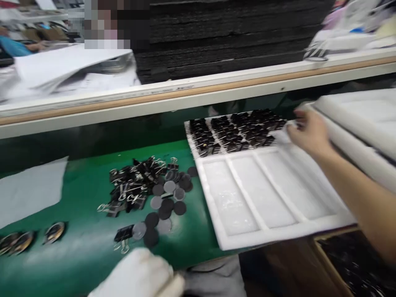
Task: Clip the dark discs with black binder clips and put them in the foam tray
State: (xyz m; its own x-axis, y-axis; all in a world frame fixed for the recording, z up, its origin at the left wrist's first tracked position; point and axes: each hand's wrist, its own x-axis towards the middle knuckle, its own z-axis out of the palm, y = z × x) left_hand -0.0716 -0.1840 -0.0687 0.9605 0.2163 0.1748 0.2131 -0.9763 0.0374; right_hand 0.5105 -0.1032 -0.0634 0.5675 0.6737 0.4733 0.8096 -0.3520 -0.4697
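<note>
My right hand (pixel 312 132), bare, reaches over to the far right side of a white foam tray (pixel 213 206). Its fingers pinch what looks like a thin white sheet (pixel 291 152) lying over the tray's right part. Black binder clips (pixel 235 132) with metal handles fill the tray's back rows, while its long front compartments show bare white bottoms. My left hand (pixel 142 274), in a white glove, is curled closed at the bottom edge; whatever its fingers hold is hidden. Just beyond it lie a single binder clip (pixel 123 234) and several round black and grey discs (pixel 167 206).
A heap of loose binder clips (pixel 133 185) lies on the green tabletop (pixel 89 264). Coiled ring-shaped pieces (pixel 55 232) and a white sheet (pixel 34 187) are at left. More white foam trays (pixel 365 111) stand at right. A pale rail (pixel 154 97) runs behind.
</note>
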